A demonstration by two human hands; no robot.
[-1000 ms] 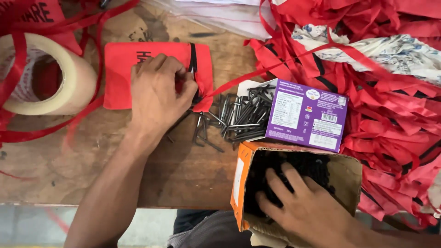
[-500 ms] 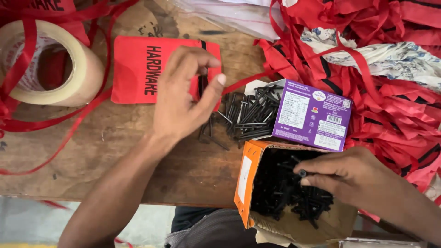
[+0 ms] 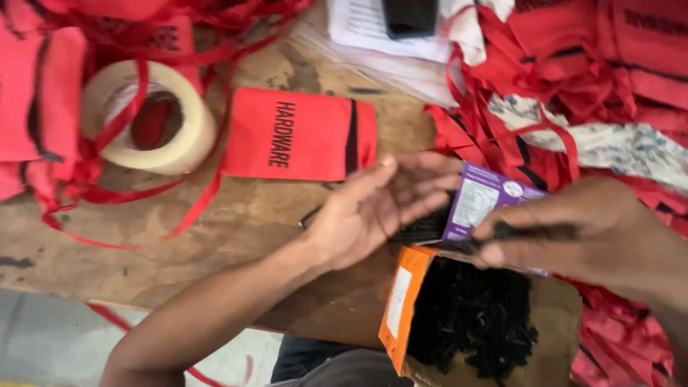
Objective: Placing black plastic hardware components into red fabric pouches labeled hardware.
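Note:
My left hand (image 3: 373,208) lies palm up with fingers spread over the wooden table (image 3: 215,236), just left of a small purple box (image 3: 480,204). My right hand (image 3: 595,233) hovers above an open orange carton (image 3: 401,308) full of black screws (image 3: 473,322). Its fingertips pinch a few black screws (image 3: 502,231), close to the fingers of my left hand. A flat red pouch (image 3: 301,136) with a black stripe lies behind my left hand. Loose screws on the table are mostly hidden under my hands.
A roll of pale tape (image 3: 147,118) sits at the back left, tangled in red ribbon (image 3: 107,193). Heaped red pouches and ribbons (image 3: 588,79) cover the right side. Papers and a dark phone (image 3: 408,14) lie at the back. The table edge runs along the front.
My left hand left the pouch and screw pile and turned palm up. My right hand came out of the carton with screws pinched and rose toward my left hand.

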